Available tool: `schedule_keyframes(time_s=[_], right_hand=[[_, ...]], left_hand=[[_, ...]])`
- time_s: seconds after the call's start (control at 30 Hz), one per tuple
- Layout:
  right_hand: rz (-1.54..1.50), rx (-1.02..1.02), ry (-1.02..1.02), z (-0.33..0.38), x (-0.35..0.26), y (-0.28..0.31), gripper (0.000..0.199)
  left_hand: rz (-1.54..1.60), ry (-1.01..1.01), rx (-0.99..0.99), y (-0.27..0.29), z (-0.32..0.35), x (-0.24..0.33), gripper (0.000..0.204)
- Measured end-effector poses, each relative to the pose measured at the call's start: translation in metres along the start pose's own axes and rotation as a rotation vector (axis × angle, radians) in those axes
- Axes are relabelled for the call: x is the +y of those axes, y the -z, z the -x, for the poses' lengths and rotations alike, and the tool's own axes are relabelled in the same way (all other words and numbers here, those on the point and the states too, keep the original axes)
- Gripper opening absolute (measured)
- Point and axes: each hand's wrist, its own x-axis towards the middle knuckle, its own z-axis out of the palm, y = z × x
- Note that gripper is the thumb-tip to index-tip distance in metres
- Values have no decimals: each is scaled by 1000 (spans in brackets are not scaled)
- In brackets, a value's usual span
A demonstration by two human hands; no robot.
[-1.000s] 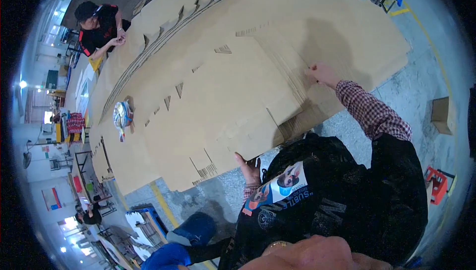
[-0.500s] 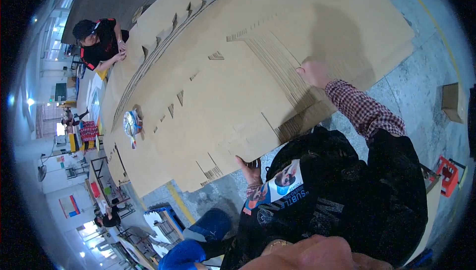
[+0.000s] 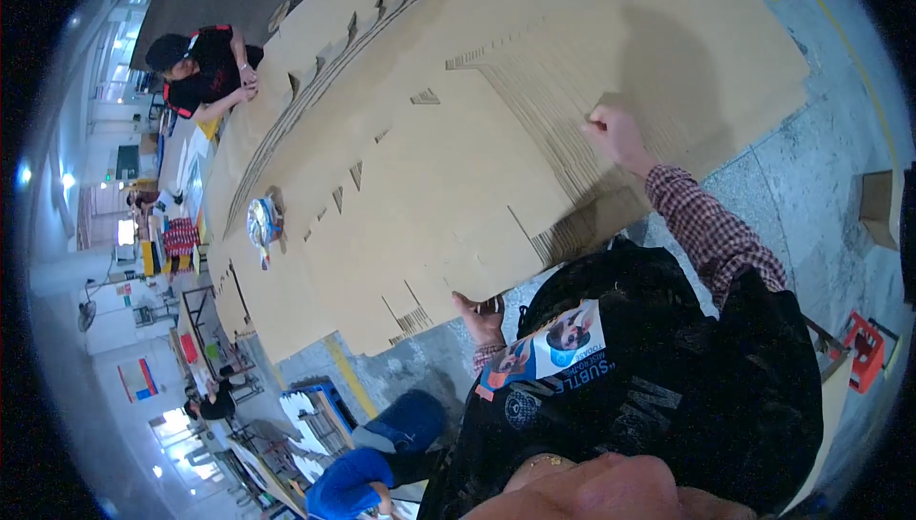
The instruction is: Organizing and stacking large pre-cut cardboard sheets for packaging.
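Note:
Large brown cardboard sheets [image 3: 429, 167] lie stacked in front of me, with rows of parallel slits and small flaps cut through them. My right hand [image 3: 618, 138] is a fist over the right part of the sheets, near a band of long fanned edges; nothing shows sticking out of it. At the near edge, my left hand [image 3: 480, 318] grips the cardboard with its thumb by the top face; its other fingers are partly hidden. A shiny blue-and-white plastic packet [image 3: 262, 224] rests on the left part of the cardboard.
A co-worker [image 3: 200, 72] in a dark cap leans at the far left edge of the cardboard. A person in blue [image 3: 358, 482] is close at my lower left. On the floor at right are a cardboard box [image 3: 876, 207] and a red plastic stool [image 3: 864, 353].
My right fist has shifted slightly and turned, showing more of its thumb side. My left hand stays at the cardboard edge. The whole view has shifted a little.

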Motion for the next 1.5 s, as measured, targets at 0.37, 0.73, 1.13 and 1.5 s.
schedule_keyframes(time_s=[0.37,0.73,1.13,1.5], right_hand=[[-46,-417,-70,-5,5,-17,46],[-380,-559,-218,-5,24,-22,36],[-78,-927,-339,-36,-49,3,42],[156,-466,-424,-28,-42,-19,39]], left_hand=[[-8,-131,-59,16,-12,4,62],[-37,-104,25,12,-7,11,60],[-24,-27,-85,30,-10,22,51],[-46,186,-235,44,-13,48,52]])
